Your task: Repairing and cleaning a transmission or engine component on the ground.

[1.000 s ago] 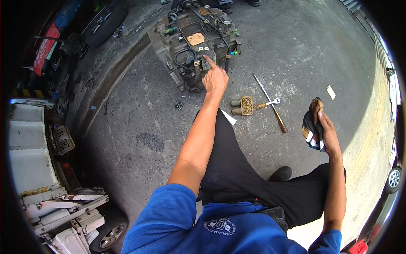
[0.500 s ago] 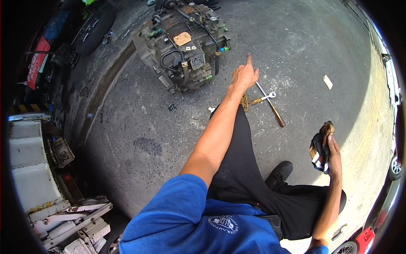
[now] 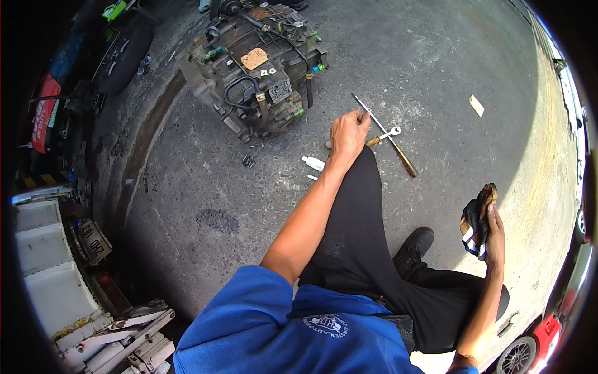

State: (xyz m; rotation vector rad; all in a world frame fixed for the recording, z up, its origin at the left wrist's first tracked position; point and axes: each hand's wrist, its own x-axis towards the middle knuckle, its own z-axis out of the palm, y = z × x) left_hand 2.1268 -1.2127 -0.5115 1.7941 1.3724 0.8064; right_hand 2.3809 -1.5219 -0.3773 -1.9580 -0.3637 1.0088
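Note:
My left hand [image 3: 349, 134] is curled closed over the pavement beside my knee; whatever lies in its fingers is hidden, and it covers most of the valve part behind it. Just right of it, a long screwdriver [image 3: 408, 163] with an amber handle lies crossed by a ratchet wrench [image 3: 391, 133]. A white tube [image 3: 313, 163] lies to the hand's left. My right hand [image 3: 495, 234] grips a crumpled, stained rag [image 3: 474, 227]. The greasy gearbox [image 3: 205, 87] sits on the ground ahead, with small dark bolts [image 3: 248, 161] near it.
A white vehicle body [image 3: 50, 262] stands close on the left, with a loose tire [image 3: 128, 62] farther back. A small pale card [image 3: 476, 105] lies to the right on the pavement [image 3: 436, 68]. A red car [image 3: 545, 333] is at the lower right edge.
My left hand has left the gearbox, come down toward my knee, and changed from pointing to curled. The white tube has come into sight. My right hand with the rag has moved lower.

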